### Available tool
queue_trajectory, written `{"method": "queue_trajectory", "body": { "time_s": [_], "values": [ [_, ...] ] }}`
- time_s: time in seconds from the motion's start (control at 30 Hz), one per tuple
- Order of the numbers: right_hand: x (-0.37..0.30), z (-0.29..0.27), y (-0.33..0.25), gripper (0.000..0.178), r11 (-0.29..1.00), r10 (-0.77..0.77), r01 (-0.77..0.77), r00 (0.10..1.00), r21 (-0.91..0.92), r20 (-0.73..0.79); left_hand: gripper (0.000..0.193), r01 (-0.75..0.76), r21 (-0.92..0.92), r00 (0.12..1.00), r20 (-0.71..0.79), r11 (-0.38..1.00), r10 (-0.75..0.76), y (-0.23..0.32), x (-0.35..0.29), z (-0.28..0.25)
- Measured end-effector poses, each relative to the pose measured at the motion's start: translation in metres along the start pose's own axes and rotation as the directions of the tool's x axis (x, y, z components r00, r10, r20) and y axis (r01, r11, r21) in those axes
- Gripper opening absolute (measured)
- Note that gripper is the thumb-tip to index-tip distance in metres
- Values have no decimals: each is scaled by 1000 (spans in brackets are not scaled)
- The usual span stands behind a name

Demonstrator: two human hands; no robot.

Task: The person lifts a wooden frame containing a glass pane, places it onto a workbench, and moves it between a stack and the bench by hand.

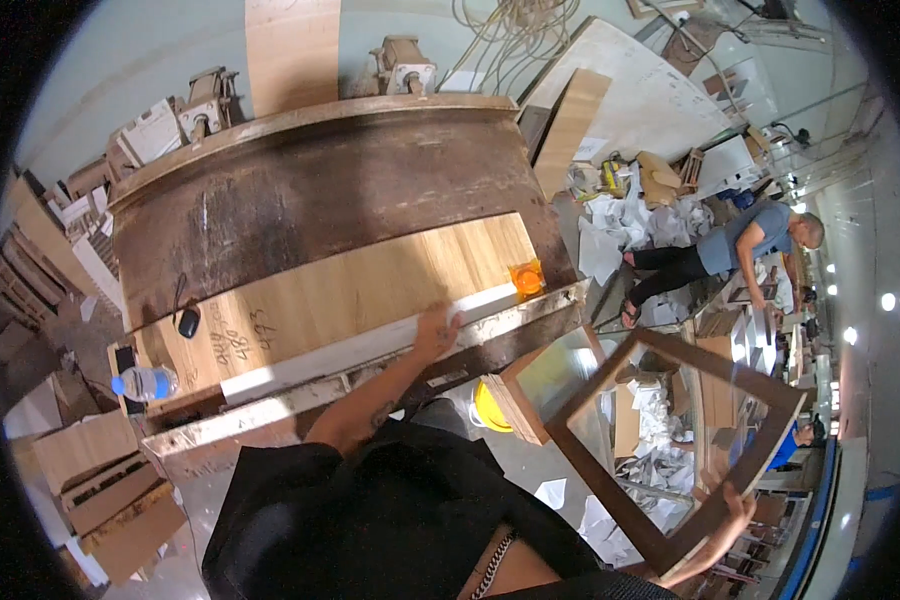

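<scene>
My left hand (436,332) rests with its fingers apart on a long white strip (360,350). That strip lies along the near edge of a pale wooden board (340,295) with handwriting on it. On my right, my right hand (732,515) is closed round the lower right side of a brown rectangular frame (720,371). The frame is held up at a tilt, and the room shows through its middle; whether a clear pane fills it I cannot tell. An orange roll-like item (526,278) sits at the board's right end, near my left hand.
The board lies on a large brown worktable (320,160). A water bottle (150,384) and a small black corded object (188,322) are at its left end. A yellow bucket (489,405) and a box-like wooden piece (530,385) stand below. Another person (745,240) bends over at the right.
</scene>
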State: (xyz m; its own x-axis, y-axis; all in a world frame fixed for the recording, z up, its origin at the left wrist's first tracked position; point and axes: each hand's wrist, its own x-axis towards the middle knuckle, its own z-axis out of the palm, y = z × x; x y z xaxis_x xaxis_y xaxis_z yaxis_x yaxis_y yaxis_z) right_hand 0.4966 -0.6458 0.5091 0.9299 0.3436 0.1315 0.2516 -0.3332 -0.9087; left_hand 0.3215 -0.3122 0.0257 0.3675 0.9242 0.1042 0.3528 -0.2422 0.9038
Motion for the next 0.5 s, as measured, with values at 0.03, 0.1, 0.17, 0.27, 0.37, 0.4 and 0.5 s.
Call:
{"method": "queue_trajectory", "body": {
  "time_s": [0.03, 0.1, 0.17, 0.27, 0.37, 0.4, 0.5],
  "values": [
    [-6, 12, -23, 56, 998, -30, 27, 998, 51, 49, 46, 185, -284, 976, 162, 941, -143, 7, 4, -9],
    [-12, 41, -50, 54, 979, -141, 100, 960, 175, 243, 43, 56, -601, 994, 107, 797, 12, 8, 9, -4],
    [-3, 50, -52, 64, 977, -102, 27, 930, 211, 352, 49, 586, -606, 784, 591, 539, -188, 76, 26, -73],
    [5, 145, -44, 65, 966, -81, -11, 936, 259, 342, 50, 639, -684, 764, 620, 354, -180, 80, 46, -168],
    [59, 252, -19, 47, 965, 67, -208, 787, 161, 613, 46, 506, -703, 853, 324, 500, -408, 34, 39, -261],
    [85, 289, 0, 47, 955, 141, -281, 708, 92, 692, 47, 479, -680, 854, 214, 556, -475, 26, 39, -285],
    [136, 438, 56, 58, 989, 149, -70, 572, -133, 807, 55, 433, -669, 825, 24, 604, -565, -21, 40, -322]
  ]
}}
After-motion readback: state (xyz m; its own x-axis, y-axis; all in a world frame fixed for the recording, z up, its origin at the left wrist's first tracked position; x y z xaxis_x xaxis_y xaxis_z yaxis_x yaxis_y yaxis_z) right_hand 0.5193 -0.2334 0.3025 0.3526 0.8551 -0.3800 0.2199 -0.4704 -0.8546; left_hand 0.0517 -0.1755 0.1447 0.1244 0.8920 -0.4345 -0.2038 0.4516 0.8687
